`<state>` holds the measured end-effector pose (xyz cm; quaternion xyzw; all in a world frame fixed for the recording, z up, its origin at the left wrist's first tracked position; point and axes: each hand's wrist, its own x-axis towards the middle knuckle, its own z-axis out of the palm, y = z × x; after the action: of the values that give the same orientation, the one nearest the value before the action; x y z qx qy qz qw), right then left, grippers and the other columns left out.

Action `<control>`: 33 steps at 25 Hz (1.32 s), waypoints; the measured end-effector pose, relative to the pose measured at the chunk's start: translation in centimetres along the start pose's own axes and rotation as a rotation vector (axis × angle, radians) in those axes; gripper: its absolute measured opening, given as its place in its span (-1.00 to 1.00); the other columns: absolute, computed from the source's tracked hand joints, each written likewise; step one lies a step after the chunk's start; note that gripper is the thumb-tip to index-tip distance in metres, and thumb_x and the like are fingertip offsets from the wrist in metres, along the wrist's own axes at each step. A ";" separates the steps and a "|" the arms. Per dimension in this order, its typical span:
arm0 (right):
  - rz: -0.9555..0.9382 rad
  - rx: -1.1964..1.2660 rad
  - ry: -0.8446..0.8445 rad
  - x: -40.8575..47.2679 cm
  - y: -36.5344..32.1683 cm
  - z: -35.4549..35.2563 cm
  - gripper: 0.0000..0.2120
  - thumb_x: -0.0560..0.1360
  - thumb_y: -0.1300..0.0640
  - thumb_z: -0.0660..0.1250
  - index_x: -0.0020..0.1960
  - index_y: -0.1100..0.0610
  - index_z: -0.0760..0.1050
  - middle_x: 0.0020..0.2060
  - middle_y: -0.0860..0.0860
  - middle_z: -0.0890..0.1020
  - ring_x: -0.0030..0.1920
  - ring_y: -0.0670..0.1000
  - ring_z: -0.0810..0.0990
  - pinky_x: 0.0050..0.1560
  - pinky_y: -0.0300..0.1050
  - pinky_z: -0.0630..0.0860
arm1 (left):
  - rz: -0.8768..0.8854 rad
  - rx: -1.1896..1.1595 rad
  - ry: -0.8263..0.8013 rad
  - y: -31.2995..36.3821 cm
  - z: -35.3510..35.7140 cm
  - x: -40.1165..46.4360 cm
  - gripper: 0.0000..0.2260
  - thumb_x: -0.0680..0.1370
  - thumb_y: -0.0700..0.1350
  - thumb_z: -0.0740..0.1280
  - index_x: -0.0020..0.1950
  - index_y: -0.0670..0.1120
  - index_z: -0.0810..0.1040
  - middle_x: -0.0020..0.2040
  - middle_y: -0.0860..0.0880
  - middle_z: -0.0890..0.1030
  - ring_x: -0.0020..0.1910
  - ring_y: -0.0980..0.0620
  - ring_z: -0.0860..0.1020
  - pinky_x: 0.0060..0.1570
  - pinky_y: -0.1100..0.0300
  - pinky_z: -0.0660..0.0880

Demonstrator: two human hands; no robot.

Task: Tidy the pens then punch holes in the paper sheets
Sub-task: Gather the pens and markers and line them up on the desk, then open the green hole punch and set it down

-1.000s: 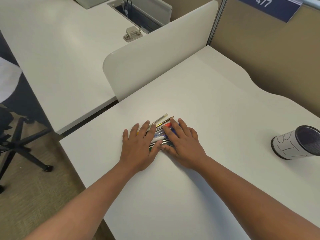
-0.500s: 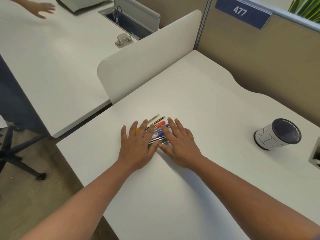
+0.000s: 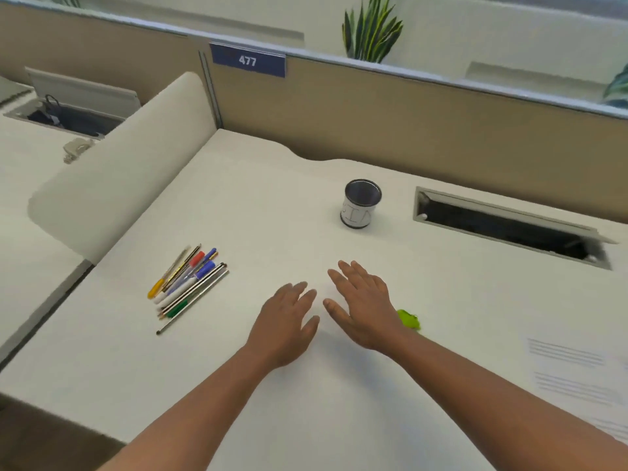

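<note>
White laminate desk is seen under both hands, bounded at the far side by a tan fabric partition carrying a blue "477" plate; a rounded white divider panel stands far-left of the hands

Printed white paper sheets are seen right of the right forearm, cut off by the frame edge. A recessed cable tray slot lies ahead-right of the right hand

Cylindrical pen cup, dark mesh with a white paper label, stands upright ahead of the right hand, well apart from it. A grey hole punch is seen on the neighbouring desk, far ahead-left beyond the divider, blurred

Bundle of mixed pens and pencils (yellow, red, blue, green, grey) lies flat on the desk, left of the left hand and apart from it. Long axes are roughly parallel, running near-left to far-right

Left hand is held palm down, fingers straight, nothing gripped. Right hand likewise, fingers spread and released, nothing held; whether either palm touches the desk cannot be told. A small bright green object sits just right of the right wrist, partly hidden, type unclear

Judgement: pens are gathered but not yet in the cup. Left hand is nearer the bundle, right hand nearer the cup, so a grasp across the bundle's long axis by the left hand looks shortest
</note>
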<state>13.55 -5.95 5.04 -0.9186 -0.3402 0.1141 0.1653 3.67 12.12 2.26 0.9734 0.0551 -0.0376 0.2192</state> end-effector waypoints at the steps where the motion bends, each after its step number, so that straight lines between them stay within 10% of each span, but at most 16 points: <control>1: 0.052 0.002 0.009 -1.6 1.5 -0.4 -0.42 0.67 -0.20 0.10 0.63 -0.04 0.16 0.65 -0.03 0.12 0.64 0.02 -0.02 0.55 0.08 0.01 | 0.009 -0.066 -0.057 1.6 0.9 0.3 -0.48 0.66 0.16 0.21 0.60 0.06 0.30 0.63 0.03 0.27 0.60 -0.02 0.22 0.54 0.04 0.23; 11: 0.373 0.366 0.026 -11.2 11.1 -0.4 -0.44 0.61 0.01 0.29 0.57 0.05 0.27 0.57 0.00 0.28 0.56 -0.05 0.22 0.42 -0.29 0.12 | -0.099 -0.371 -0.227 12.8 6.2 2.2 -0.64 0.51 0.13 0.45 0.23 -0.02 0.59 0.23 0.03 0.58 0.22 0.04 0.52 0.10 0.23 0.38; 18: 0.386 0.439 -0.031 -10.2 12.3 -0.3 -0.35 0.56 0.04 0.38 0.59 0.06 0.24 0.56 0.01 0.29 0.56 0.00 0.24 0.52 -0.15 0.18 | -0.269 -0.565 -0.225 13.9 6.4 3.7 -0.89 0.38 -0.05 0.49 -0.19 -0.05 0.61 -0.10 0.04 0.67 -0.15 0.05 0.61 -0.20 0.16 0.49; 27: 0.452 0.678 0.049 -7.5 15.8 -3.0 -0.45 0.41 0.22 0.55 0.32 -0.08 0.49 0.26 -0.08 0.53 0.22 -0.02 0.56 0.26 -0.06 0.54 | -0.318 -0.957 -0.307 14.8 5.1 10.2 -0.90 0.31 -0.15 0.44 -0.22 -0.08 0.58 -0.28 0.00 0.59 -0.26 0.01 0.52 -0.18 0.08 0.48; 33: 0.443 0.591 0.278 -2.6 20.8 -6.1 -0.46 0.41 0.33 0.50 0.35 0.04 0.53 0.23 -0.04 0.56 0.11 -0.03 0.59 0.05 -0.26 0.54 | -0.178 -0.911 -0.268 17.1 4.4 20.0 -0.93 0.52 -0.21 0.40 -0.11 -0.05 0.57 -0.06 -0.10 0.68 -0.16 0.00 0.57 -0.12 0.08 0.51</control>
<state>25.79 -23.93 2.96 -0.8893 -0.0603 0.1147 0.4387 25.41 -3.34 3.58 0.7565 0.1203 -0.1530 0.6243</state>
